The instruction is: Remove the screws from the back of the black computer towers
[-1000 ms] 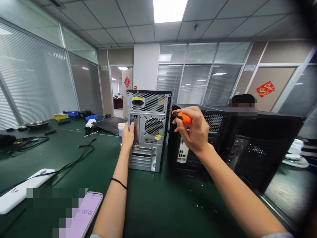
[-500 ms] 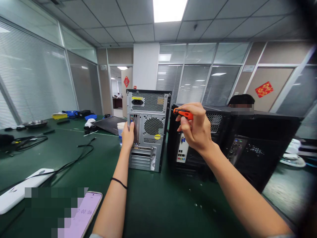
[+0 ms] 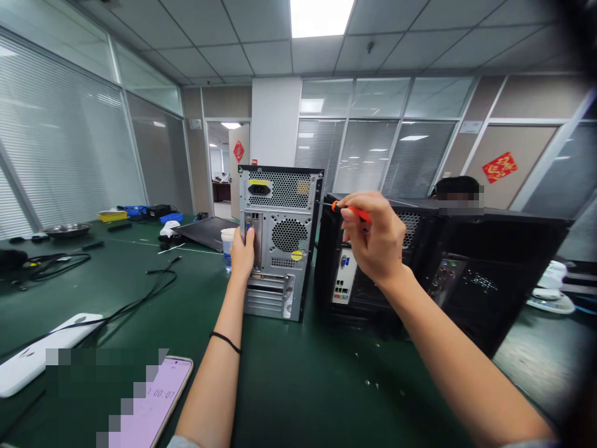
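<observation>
PC case [image 3: 286, 241] was gripped at 9 o'clock by the left hand [image 3: 243, 254]; screwdriver [image 3: 335, 206] at 2, pinched in the right hand [image 3: 377, 239], was probably best kept level.

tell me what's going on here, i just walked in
The camera wearer's left hand is against the left edge of a silver computer case, which stands upright with its back towards the camera. The right hand holds an orange screwdriver, its shaft pointing at the case's right edge; whether the tip touches it is too small to tell. Black computer cases stand to the right, and small shiny bits lie on the green table.
</observation>
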`<state>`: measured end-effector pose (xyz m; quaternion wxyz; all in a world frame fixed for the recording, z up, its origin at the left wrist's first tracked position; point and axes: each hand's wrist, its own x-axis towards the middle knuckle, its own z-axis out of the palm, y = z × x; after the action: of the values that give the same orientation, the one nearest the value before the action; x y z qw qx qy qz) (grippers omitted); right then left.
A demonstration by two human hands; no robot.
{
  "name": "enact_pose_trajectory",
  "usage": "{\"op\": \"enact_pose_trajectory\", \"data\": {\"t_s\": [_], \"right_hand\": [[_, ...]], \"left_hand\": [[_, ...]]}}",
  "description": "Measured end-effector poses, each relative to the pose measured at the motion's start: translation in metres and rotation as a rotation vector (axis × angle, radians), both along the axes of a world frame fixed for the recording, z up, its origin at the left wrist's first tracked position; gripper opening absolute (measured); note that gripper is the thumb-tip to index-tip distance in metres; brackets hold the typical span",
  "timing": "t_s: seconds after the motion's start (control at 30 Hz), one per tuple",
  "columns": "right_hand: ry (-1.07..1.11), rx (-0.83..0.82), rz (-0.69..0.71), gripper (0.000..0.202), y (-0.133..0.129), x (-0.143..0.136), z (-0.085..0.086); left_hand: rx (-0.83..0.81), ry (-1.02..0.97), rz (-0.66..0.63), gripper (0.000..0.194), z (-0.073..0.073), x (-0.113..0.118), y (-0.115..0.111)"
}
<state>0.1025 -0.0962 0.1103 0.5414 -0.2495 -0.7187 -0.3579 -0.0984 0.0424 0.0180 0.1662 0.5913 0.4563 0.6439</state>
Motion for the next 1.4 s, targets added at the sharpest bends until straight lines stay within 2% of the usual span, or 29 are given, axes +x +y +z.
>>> {"op": "enact_pose_trajectory", "data": {"t_s": [0.17,0.4,0.47,0.6,0.7,0.8,0.9,1.03,1.1,1.23,1.4], "right_hand": [[-0.153,0.0,-0.055,0.035,-0.006,-0.001,-0.005],[-0.11,0.216,-0.249,0.015,-0.002,-0.006,-0.009],[-0.073,0.207,-0.239,0.012,-0.001,-0.009,-0.008],[0.023,0.035,-0.119,0.008,-0.001,-0.012,-0.007],[-0.007,-0.032,-0.052,0.019,-0.004,-0.011,-0.009],[-0.111,-0.027,-0.058,0.035,-0.005,-0.01,-0.013],[-0.143,0.039,-0.175,0.033,-0.006,-0.008,-0.015],[-0.081,0.147,-0.434,0.009,-0.007,-0.001,-0.009],[-0.063,0.167,-0.557,0.015,-0.009,0.002,-0.005],[-0.078,0.113,-0.698,0.025,-0.019,0.003,0.005],[-0.221,0.008,-0.801,0.02,-0.037,-0.004,0.012]], "left_hand": [[-0.023,-0.007,-0.01,0.035,0.0,0.001,-0.001],[-0.028,0.003,0.002,0.036,0.001,0.0,-0.003],[-0.031,0.007,0.002,0.035,0.001,0.0,-0.003],[-0.036,0.013,-0.001,0.035,0.001,0.0,-0.003],[-0.028,0.012,-0.002,0.034,0.001,0.0,-0.003],[-0.026,0.006,-0.007,0.034,0.002,-0.001,-0.003],[-0.032,0.007,-0.008,0.034,0.002,-0.001,-0.002],[-0.032,0.013,0.001,0.034,0.001,0.0,-0.001],[-0.021,0.01,0.003,0.033,0.001,0.0,-0.001],[-0.017,0.009,0.004,0.034,-0.001,0.0,0.0],[-0.019,0.013,0.008,0.036,-0.001,0.0,0.001]]}}
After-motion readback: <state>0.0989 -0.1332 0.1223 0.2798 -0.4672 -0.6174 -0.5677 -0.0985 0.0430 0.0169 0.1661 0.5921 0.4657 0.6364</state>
